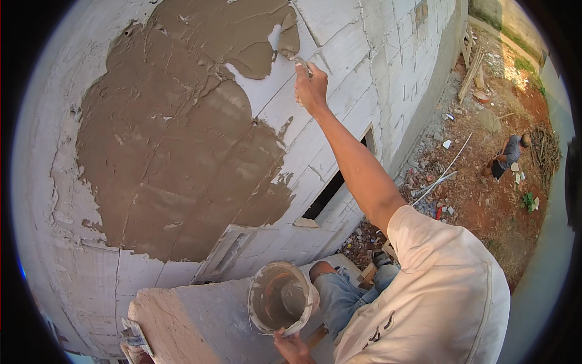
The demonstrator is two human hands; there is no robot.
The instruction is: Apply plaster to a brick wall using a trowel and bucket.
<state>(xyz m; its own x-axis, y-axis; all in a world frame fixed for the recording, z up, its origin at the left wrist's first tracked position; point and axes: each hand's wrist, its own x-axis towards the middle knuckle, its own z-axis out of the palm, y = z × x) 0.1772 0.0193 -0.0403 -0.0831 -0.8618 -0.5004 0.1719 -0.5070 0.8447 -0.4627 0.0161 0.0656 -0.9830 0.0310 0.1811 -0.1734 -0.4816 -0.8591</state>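
My right hand is closed on the handle of a trowel, raised against the upper right edge of the wet brown mortar spread on the white block wall. The trowel's blade is largely hidden in the mortar and hard to make out. Low in the view, my left hand grips a pale bucket by its lower side; grey-brown mortar coats its inside. My legs are bent beside the bucket, over a grey ledge with a rough tan edge.
A dark window opening cuts the wall under my right arm. At right, far below, lies dirt ground with rubble, loose boards, pale poles and a brush pile. Another person is bent over there. A metal piece sits at the ledge's left end.
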